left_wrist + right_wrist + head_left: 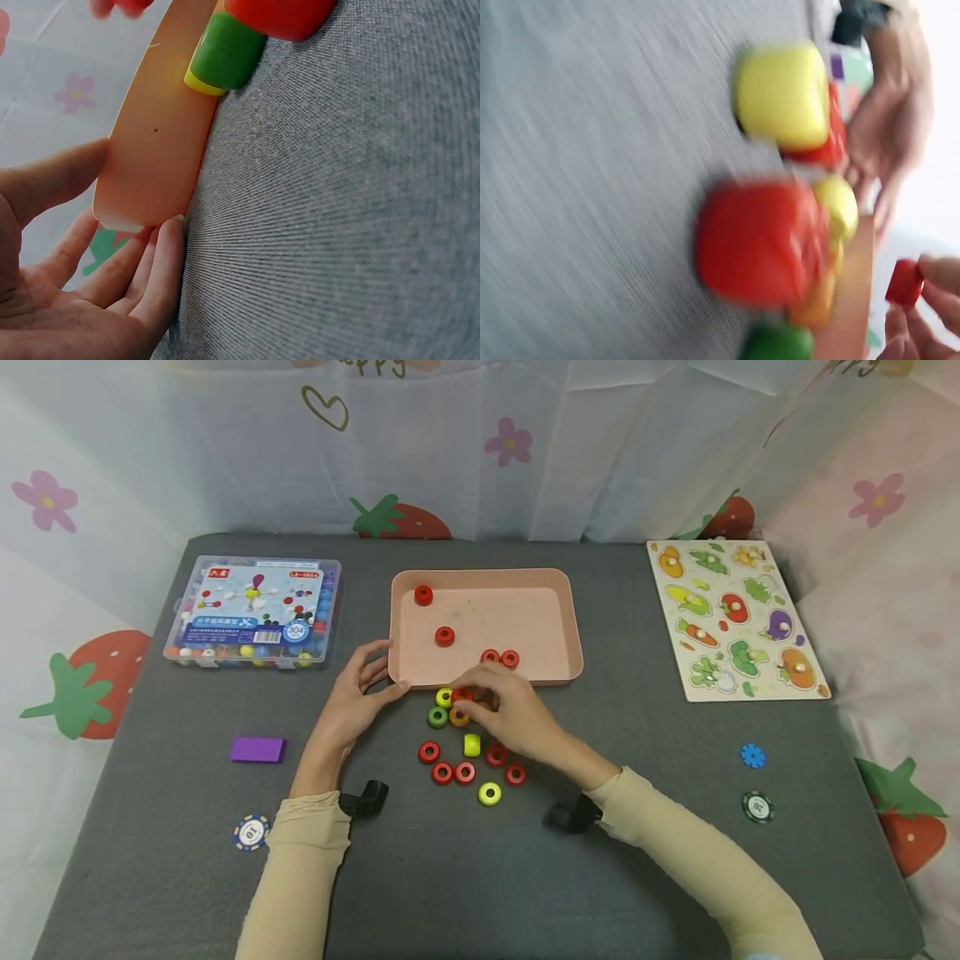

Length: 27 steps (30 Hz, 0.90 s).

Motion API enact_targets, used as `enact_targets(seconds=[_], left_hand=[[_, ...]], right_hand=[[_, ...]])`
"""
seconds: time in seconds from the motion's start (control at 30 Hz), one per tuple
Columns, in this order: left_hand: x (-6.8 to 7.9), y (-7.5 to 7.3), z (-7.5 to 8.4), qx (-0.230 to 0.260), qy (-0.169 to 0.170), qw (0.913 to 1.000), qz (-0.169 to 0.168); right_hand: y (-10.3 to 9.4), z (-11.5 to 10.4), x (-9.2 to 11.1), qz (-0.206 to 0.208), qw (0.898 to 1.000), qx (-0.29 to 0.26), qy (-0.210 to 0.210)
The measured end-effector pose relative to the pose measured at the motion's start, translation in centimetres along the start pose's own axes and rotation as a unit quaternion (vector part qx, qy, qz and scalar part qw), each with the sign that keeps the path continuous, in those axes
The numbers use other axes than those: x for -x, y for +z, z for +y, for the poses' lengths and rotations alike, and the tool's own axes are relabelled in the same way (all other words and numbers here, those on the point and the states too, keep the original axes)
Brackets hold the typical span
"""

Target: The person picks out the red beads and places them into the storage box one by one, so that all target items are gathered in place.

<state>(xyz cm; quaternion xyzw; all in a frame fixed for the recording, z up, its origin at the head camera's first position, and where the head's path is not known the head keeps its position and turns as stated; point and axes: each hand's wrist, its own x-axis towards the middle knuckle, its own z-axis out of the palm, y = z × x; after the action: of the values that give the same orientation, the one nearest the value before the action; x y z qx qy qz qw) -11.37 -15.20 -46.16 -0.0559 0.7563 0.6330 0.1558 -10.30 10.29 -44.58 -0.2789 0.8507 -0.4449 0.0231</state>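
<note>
My left hand rests against the front left corner of a pink tray. Its thumb touches the front wall and its fingertips the left side, all fairly straight. Just in front of the tray, my right hand pinches a red bead between thumb and fingers. Inside the tray lie several red beads. Below the right hand are a green bead, an orange bead and a yellow bead. Nearer me are more red beads and yellow beads.
A clear case of colourful balls lies at the back left, a vegetable puzzle board at the back right. A purple block and a poker chip sit left; a blue disc and a dark chip right.
</note>
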Motion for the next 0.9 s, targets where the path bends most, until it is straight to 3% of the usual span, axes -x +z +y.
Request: enact_targets(seconds=[0.1,0.27,0.4,0.53,0.67,0.9], left_hand=[[0.0,0.0,0.0,0.001,0.000,1.0000,0.001],[0.0,0.0,0.1,-0.001,0.000,1.0000,0.002],[0.1,0.1,0.2,-0.003,-0.005,1.0000,0.002],[0.1,0.1,0.1,-0.003,-0.005,1.0000,0.004],[-0.1,0.2,0.0,-0.003,-0.001,1.0000,0.005],[0.0,-0.1,-0.2,-0.008,-0.002,1.0000,0.006]], right_hand=[[-1.5,1.4,-1.4,0.051,0.998,0.017,0.015],[-4.0,4.7,-3.2,0.103,0.988,0.073,0.086],[-5.0,6.1,-3.6,0.080,0.984,0.084,0.137],[-5.2,6.3,-3.3,0.053,0.983,0.080,0.158],[-5.3,5.8,-2.8,0.055,0.985,0.082,0.145],[-5.0,2.9,-1.1,0.046,0.995,0.064,0.055]])
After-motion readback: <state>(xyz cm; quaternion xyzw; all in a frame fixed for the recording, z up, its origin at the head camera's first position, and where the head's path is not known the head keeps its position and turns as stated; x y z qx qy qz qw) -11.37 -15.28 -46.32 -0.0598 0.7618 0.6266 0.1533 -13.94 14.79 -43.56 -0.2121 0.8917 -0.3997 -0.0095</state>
